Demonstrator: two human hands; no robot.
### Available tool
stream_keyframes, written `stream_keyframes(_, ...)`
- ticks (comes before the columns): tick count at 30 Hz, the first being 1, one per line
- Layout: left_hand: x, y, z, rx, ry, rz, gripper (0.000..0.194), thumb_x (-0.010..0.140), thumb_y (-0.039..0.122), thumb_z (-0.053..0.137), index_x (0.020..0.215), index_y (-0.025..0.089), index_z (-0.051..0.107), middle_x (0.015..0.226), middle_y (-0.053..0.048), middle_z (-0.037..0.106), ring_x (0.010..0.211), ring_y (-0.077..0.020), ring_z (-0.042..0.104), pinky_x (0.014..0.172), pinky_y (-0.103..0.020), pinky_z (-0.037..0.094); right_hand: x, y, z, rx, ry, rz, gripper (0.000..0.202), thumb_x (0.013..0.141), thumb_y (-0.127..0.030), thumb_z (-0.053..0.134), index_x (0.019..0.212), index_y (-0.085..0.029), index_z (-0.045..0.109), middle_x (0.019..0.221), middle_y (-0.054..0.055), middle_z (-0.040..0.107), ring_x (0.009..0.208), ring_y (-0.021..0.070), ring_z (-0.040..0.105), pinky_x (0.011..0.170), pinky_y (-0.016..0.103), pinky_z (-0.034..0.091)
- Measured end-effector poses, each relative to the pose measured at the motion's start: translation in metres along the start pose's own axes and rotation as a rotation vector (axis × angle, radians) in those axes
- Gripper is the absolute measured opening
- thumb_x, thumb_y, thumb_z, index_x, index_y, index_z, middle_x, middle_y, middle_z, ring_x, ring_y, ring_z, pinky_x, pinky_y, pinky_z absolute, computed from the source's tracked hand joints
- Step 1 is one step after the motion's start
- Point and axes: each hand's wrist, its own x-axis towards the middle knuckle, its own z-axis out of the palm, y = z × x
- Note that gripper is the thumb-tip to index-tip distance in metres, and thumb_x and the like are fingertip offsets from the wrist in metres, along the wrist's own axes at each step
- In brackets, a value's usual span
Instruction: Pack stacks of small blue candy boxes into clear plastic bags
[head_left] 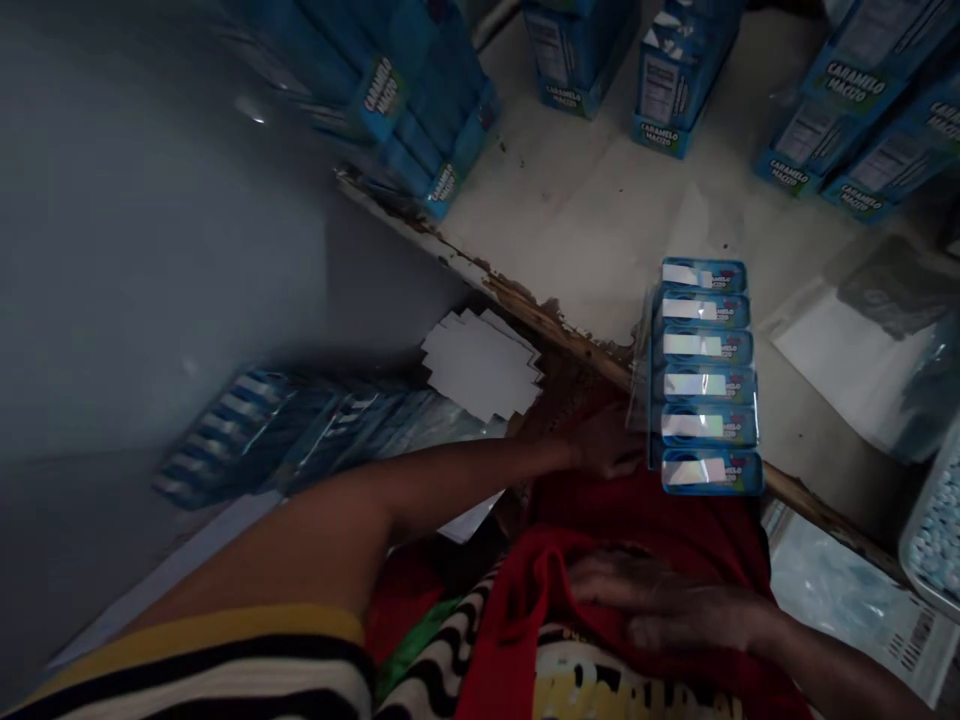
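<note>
Six small blue boxes (709, 385) stand in a row at the worn table edge, partly over my red apron. Beside the lower left of this row is my left hand (611, 440); it is dark, and the ends of its fingers are hard to make out near the clear wrapping. My right hand (649, 595) lies against the red apron (517, 610) below the boxes, fingers stretched out and apart, with nothing in it.
Stacked blue cartons (420, 110) stand at the back left of the table (555, 220), more at the back right. White cards (484, 365) and wrapped blue packs (247, 430) lie lower left. A tray of small pieces (934, 530) sits right.
</note>
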Motion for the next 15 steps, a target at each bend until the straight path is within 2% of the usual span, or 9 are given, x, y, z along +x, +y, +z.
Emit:
stream_keyframes(3,0.0,0.002,-0.002,0.01,-0.002,0.022,0.029,0.099,0.036,0.059,0.118,0.021,0.074,0.122,-0.012,0.076,0.129,-0.0329,0.063,0.106,-0.046,0.051,0.0,0.001,0.013,-0.055,-0.007,-0.007,0.093,0.106,-0.08,0.034,0.167,-0.011,0.046,0.167,0.019,0.047,0.157,0.0236,0.04,0.134,0.036,0.021)
stream_keyframes(6,0.0,0.005,-0.002,0.049,0.049,-0.002,0.035,0.098,0.037,0.062,0.128,0.023,0.073,0.135,-0.013,0.073,0.13,-0.034,0.062,0.112,-0.052,0.047,-0.002,0.001,0.025,-0.112,0.014,-0.025,0.092,0.105,-0.082,0.032,0.166,-0.015,0.048,0.166,0.017,0.048,0.157,0.024,0.04,0.135,0.039,0.019)
stream_keyframes(10,0.0,0.011,-0.001,0.108,0.076,-0.014,0.03,0.097,0.036,0.065,0.122,0.023,0.075,0.131,-0.013,0.074,0.127,-0.0332,0.061,0.114,-0.053,0.045,-0.006,0.001,0.04,-0.187,0.007,-0.001,0.091,0.105,-0.083,0.03,0.168,-0.019,0.046,0.167,0.015,0.048,0.158,0.0238,0.039,0.136,0.04,0.015)
stream_keyframes(15,-0.001,0.019,0.001,0.137,0.073,-0.01,0.03,0.099,0.037,0.063,0.122,0.021,0.072,0.132,-0.011,0.074,0.126,-0.0319,0.062,0.115,-0.052,0.043,-0.011,0.003,0.057,-0.293,-0.017,0.034,0.093,0.104,-0.084,0.028,0.17,-0.019,0.043,0.17,0.015,0.044,0.16,0.0249,0.037,0.136,0.041,0.018)
